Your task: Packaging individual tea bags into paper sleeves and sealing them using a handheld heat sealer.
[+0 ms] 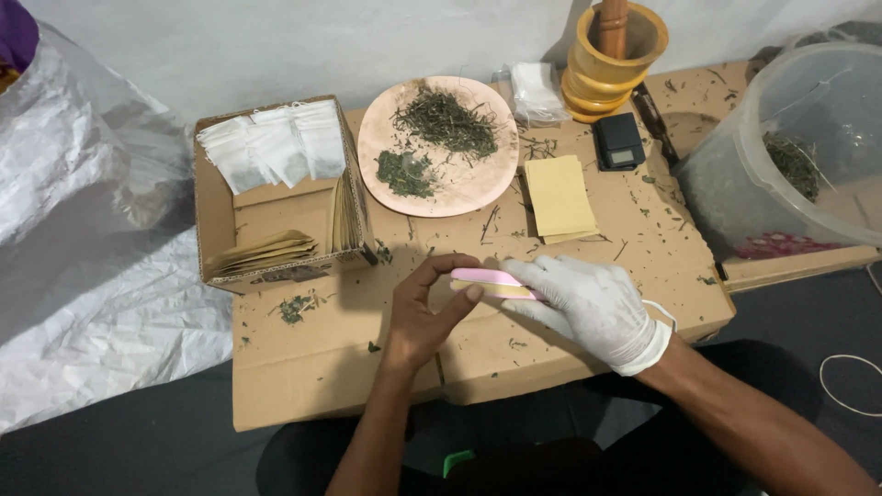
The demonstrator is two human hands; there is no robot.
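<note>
On your left, the cardboard box (216,220) already holds a row of filled white tea bags (276,147) at the back and tan envelopes (262,250) stacked in front, so a good part of the packing looks done. Your bare left hand (424,312) pinches one end of the pink sealer (487,277), and your gloved right hand (597,308) grips the other, above the flattened cardboard. The round plate (459,197) carries two heaps of dried herb (446,124) not yet packed. More empty envelopes (559,197) wait beside it. The clear tub (781,156) far right holds more herb.
</note>
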